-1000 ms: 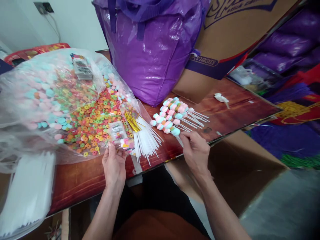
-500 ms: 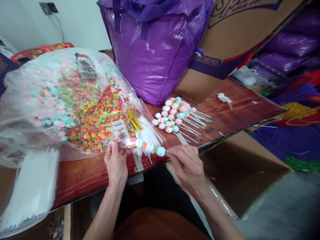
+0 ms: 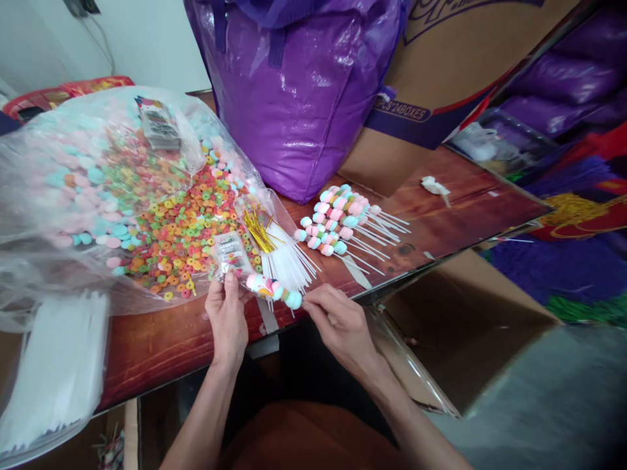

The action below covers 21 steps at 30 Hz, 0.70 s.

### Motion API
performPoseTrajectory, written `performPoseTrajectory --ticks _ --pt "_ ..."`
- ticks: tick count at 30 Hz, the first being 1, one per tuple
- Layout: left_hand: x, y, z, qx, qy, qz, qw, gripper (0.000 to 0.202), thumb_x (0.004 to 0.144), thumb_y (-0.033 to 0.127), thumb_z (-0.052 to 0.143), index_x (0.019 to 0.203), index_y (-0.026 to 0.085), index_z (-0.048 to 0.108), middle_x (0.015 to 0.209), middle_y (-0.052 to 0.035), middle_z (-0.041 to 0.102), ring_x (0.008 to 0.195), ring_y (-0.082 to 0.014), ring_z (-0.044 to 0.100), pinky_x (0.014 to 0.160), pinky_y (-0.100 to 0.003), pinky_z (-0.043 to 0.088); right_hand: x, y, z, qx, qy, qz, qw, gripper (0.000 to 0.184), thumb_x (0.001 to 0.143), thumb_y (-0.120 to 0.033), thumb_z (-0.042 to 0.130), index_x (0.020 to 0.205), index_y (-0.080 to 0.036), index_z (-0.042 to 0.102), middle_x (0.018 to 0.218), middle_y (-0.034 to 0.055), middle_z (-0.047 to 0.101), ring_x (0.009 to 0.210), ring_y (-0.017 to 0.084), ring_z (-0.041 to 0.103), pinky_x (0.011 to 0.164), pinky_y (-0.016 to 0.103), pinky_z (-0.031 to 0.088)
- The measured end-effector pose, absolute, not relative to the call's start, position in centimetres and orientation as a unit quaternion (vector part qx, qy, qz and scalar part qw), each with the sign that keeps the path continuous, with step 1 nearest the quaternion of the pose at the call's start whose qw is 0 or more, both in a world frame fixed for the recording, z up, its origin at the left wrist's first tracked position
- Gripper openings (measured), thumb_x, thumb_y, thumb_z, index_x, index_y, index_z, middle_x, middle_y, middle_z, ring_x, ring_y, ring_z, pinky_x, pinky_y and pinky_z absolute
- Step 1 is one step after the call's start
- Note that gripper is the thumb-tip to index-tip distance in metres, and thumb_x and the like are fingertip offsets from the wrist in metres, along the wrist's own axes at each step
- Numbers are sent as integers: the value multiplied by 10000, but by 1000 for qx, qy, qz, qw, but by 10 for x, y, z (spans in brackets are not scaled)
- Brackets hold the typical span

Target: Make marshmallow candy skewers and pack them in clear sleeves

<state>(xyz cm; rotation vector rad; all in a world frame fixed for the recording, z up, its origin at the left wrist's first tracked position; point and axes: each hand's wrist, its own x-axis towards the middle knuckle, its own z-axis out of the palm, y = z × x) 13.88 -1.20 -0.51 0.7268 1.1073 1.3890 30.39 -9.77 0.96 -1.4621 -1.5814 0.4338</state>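
Note:
My left hand (image 3: 226,318) pinches the mouth of a small clear printed bag (image 3: 233,256) at the table's front edge. My right hand (image 3: 337,324) holds a marshmallow skewer (image 3: 274,289) by its white stick, and the candy end is partly inside that bag. A pile of finished marshmallow skewers (image 3: 337,220) lies on the red-brown table (image 3: 161,343) just beyond my right hand. Loose white sticks and gold twist ties (image 3: 277,251) lie in a clear wrapper between the pile and the bag.
A big clear sack of coloured ring candies and marshmallows (image 3: 117,196) fills the left. A purple bag (image 3: 298,98) and a cardboard box (image 3: 455,65) stand at the back. White sticks in plastic (image 3: 53,372) lie at the front left. An open carton (image 3: 470,326) sits below right.
My right hand took a skewer from the pile, carried it left and pushed its candy end into the small bag held by my left hand.

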Motion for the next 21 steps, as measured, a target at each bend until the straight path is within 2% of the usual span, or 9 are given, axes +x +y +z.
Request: performPoseTrajectory --ticks 3,9,16,21 --pt "138 -9 -8 271 466 617 573 327 788 495 741 855 197 625 789 14 686 675 -117 652 646 -245 536 299 -99 9 -590 -631 222 452 158 973 -135 526 867 -208 619 780 5 572 703 132 547 671 267 417" --pt "137 -9 -8 241 461 611 597 365 739 496 782 857 194 614 764 12 688 657 -121 668 603 -230 535 298 -99 8 -609 -610 230 451 180 973 -167 530 822 -200 622 749 0 564 687 130 540 658 264 410" --pt "136 -11 -6 277 477 598 582 391 739 525 774 851 178 633 757 -11 706 653 -130 680 647 -250 558 294 -95 7 -615 -600 259 441 182 962 -178 545 803 -200 631 742 -1 583 688 132 542 664 262 412" --pt "136 -12 -2 271 451 587 616 384 757 511 770 901 175 650 786 -36 725 707 -155 705 703 -279 567 290 -95 5 -615 -598 255 447 184 951 -154 552 789 -196 628 736 -5 579 678 126 546 652 254 410"
